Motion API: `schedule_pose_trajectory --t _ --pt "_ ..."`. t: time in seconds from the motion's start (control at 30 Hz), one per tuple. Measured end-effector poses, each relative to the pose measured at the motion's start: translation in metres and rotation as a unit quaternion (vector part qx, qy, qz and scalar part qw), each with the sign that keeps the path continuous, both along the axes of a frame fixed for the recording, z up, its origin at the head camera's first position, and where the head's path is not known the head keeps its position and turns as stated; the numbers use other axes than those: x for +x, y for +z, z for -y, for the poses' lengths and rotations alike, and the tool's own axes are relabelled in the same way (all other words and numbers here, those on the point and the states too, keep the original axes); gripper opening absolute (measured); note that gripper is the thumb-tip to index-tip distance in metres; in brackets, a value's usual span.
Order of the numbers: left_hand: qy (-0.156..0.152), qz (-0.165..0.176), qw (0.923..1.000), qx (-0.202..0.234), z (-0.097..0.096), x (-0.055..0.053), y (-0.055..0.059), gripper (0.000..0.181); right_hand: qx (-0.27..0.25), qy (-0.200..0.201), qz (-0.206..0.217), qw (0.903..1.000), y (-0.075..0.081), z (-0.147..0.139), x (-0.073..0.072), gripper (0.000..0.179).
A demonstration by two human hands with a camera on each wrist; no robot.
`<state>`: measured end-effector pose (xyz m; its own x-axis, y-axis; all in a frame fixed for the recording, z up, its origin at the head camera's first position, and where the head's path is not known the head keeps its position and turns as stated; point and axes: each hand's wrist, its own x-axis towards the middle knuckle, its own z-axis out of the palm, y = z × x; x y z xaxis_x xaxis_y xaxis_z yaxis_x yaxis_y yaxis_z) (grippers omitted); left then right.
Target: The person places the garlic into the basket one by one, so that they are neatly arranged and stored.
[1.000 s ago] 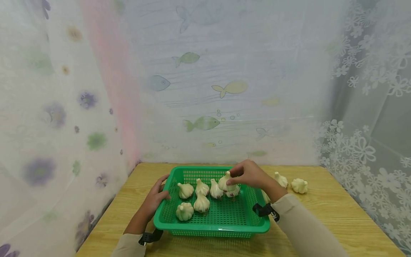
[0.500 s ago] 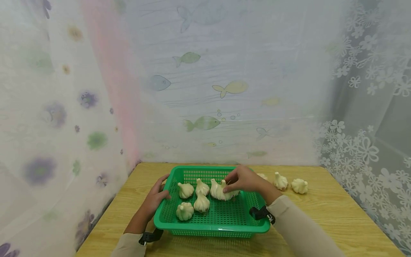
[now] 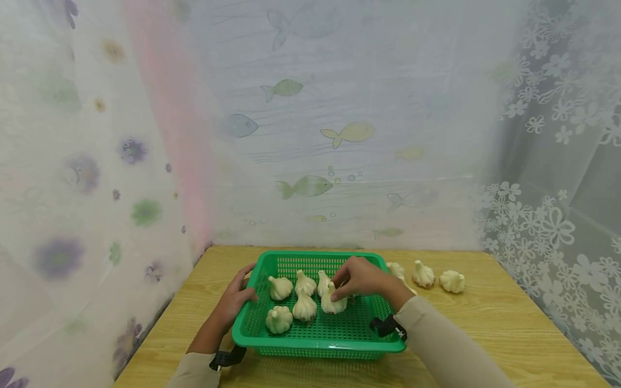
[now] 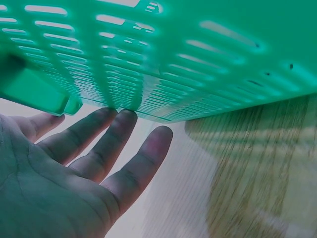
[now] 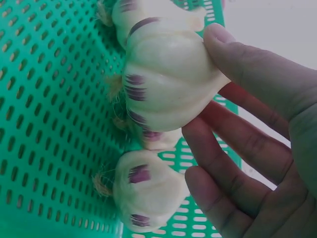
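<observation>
In the head view, a green plastic basket (image 3: 320, 344) with slotted walls stands on the table. My right hand (image 3: 365, 281) pinches a garlic bulb (image 3: 333, 305) inside it, near the middle. The right wrist view shows this garlic bulb (image 5: 166, 72) between thumb and fingertips, its purple-streaked root end away from the palm. Other garlic bulbs (image 3: 279, 320) lie in the basket's left and back parts, some partly behind the right hand. My left hand (image 3: 232, 303) holds the basket's left side, thumb over the rim. Extended fingers (image 4: 156, 144) touch the outer wall in the left wrist view.
Right of the basket, several loose garlic bulbs (image 3: 452, 281) lie on the wooden table (image 3: 504, 328), some partly hidden by the right arm. A patterned curtain (image 3: 310, 161) hangs along the back and sides. Each wrist wears a black strap (image 3: 388, 326).
My right hand has lowered the garlic bulb and brought it left and toward the basket's front, uncovering bulbs on the table behind the wrist. The left hand and basket stay nearly still.
</observation>
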<state>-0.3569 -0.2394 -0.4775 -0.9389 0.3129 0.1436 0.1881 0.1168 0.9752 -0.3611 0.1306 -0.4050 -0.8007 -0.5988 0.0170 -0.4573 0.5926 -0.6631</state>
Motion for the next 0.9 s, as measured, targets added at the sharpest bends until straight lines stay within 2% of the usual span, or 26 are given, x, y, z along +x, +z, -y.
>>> schedule_pose_trajectory --t 0.43,0.9 --pt "0.006 0.001 1.0000 -0.001 -0.001 0.002 0.001 0.085 0.049 -0.004 -0.024 0.9985 -0.004 0.010 -0.001 0.022" --pt "-0.002 -0.002 1.0000 0.006 0.000 0.002 0.000 0.085 0.058 0.017 -0.037 0.9975 -0.012 0.014 -0.004 0.026"
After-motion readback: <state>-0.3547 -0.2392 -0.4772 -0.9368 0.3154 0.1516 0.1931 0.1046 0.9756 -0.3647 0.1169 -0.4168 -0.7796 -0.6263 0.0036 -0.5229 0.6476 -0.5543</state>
